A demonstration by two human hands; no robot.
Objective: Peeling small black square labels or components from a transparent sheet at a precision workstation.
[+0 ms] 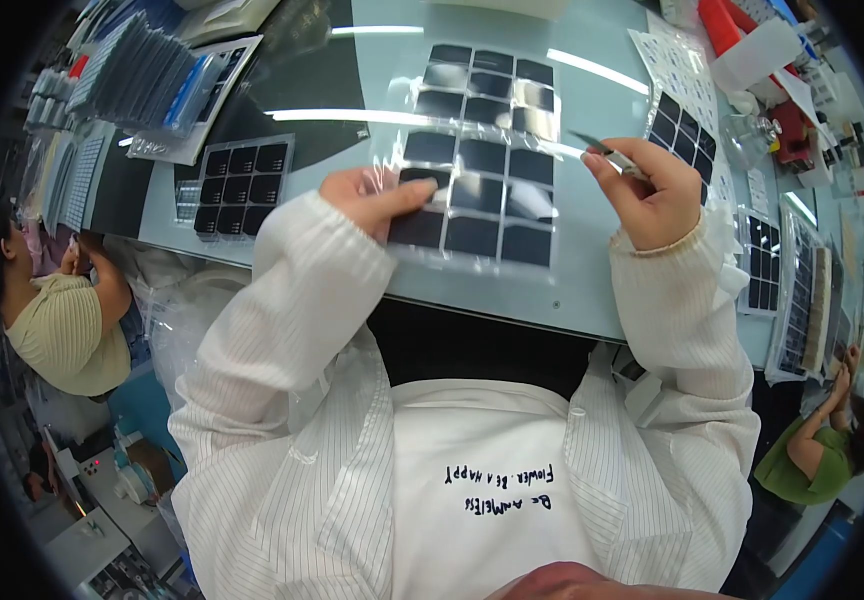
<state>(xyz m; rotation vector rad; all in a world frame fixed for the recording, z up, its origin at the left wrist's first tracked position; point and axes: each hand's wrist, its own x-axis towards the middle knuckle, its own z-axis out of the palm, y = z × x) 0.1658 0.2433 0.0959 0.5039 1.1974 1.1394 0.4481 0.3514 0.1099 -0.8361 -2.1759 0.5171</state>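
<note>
My left hand grips the left edge of a clear plastic tray, its thumb lying over the front. The tray carries rows of black square pieces and is raised a little off the table's near edge. Just beyond it lies a similar tray of black squares, partly under glare. To the right of the held tray, my right hand is closed around slim metal tweezers. Their pointed tip is directed left and stands apart from the tray.
At the left lie another tray of black squares and a tall stack of trays. On the right are a black-squared sheet, a glass jar and a red bin. Other people sit at both sides.
</note>
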